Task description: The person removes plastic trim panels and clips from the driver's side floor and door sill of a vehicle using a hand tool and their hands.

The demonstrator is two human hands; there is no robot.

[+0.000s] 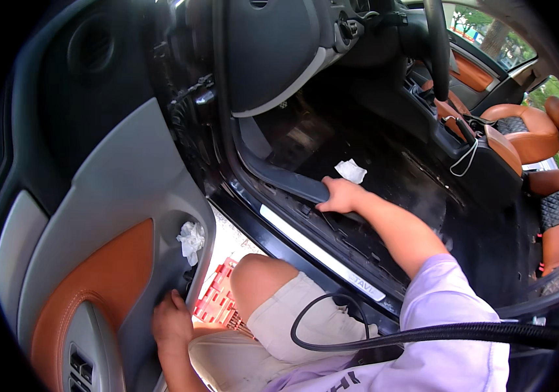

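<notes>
A long dark plastic sill trim [279, 179] runs along the inner edge of the car's door opening. My right hand [343, 195] is closed around its near end, thumb on the outer side. Below that end, the sill lies bare, with its clips and slots showing. At lower left my left hand [172, 321] is against the grey door panel [132, 157], beside its lower pocket. Its fingers are curled, and whatever they hold, if anything, is hidden. A crumpled white tissue [191, 240] is in the pocket above this hand.
A white paper scrap [350, 171] lies on the dark car floor [384, 144]. A metal sill plate [322, 255] borders the opening. Outside stands a red tool case [217, 294] by my knee. A black hose [449, 333] loops across my lap. Orange seats [531, 134] are at right.
</notes>
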